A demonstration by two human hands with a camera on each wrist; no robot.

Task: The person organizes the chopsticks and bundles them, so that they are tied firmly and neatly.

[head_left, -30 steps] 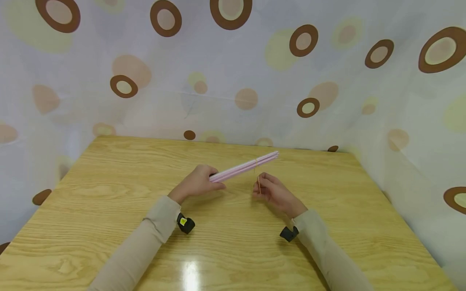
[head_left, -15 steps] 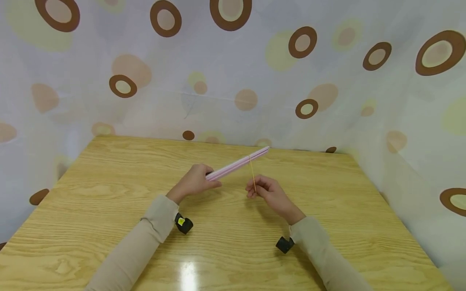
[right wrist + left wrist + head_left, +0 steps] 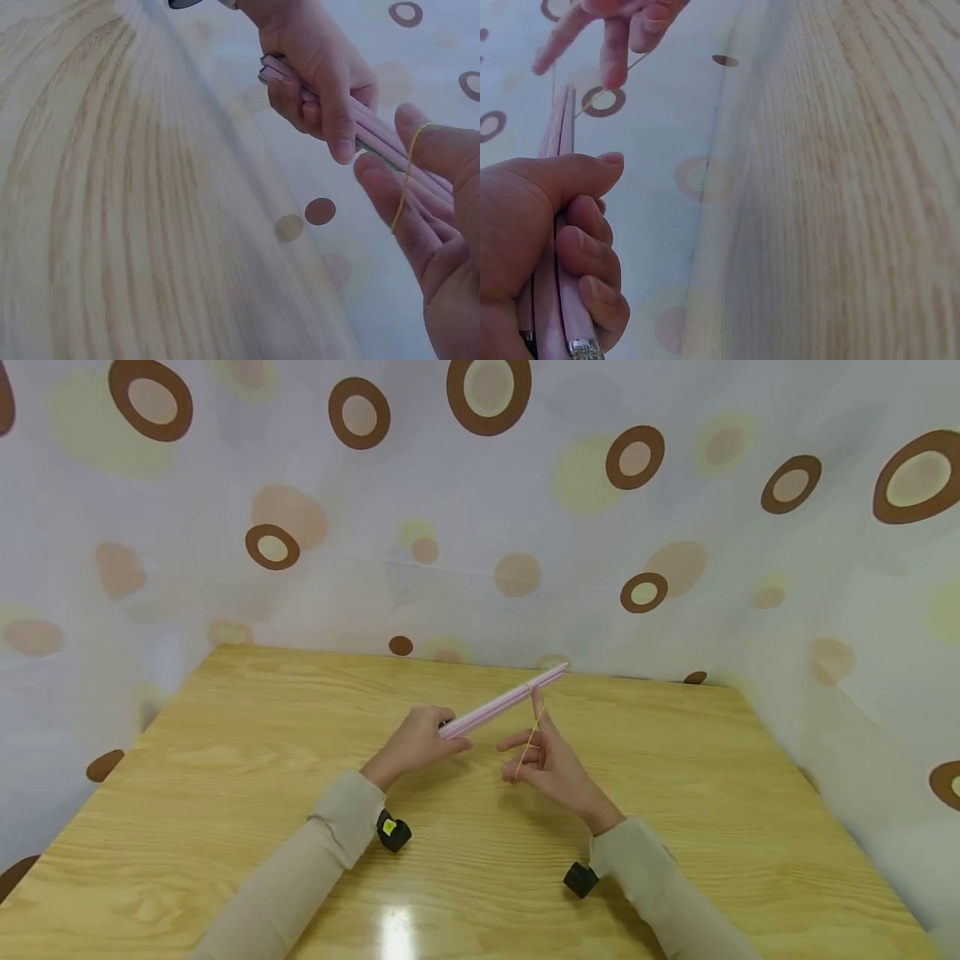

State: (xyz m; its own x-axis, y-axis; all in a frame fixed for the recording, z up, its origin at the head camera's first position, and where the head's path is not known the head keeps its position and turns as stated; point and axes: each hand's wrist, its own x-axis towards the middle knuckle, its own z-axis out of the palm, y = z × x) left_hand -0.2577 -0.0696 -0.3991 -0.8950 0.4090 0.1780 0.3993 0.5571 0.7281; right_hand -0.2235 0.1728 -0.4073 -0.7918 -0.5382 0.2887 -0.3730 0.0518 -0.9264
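Note:
My left hand [image 3: 417, 745] grips a bundle of pink chopsticks [image 3: 498, 703], which slants up to the right above the table. Dark and silver decorated ends [image 3: 583, 349] stick out below that hand in the left wrist view. My right hand [image 3: 555, 768] is just under the far part of the bundle, index finger extended up to it. A thin yellow rubber band [image 3: 529, 742] is stretched across the right index finger and thumb; in the right wrist view the band [image 3: 406, 184] crosses both digits. Part of the band passes round the chopsticks; its full loop is hard to trace.
A wood-grain table [image 3: 300, 860] lies under both hands. Behind it and at the sides hangs a pale cloth [image 3: 450, 510] printed with brown rings and dots. Black wrist cameras [image 3: 393, 831] are worn at both sleeves.
The right hand, which pulled the band down from the chopsticks, now spreads its index finger up to the bundle with the band stretched across the hand. The left hand keeps its grip.

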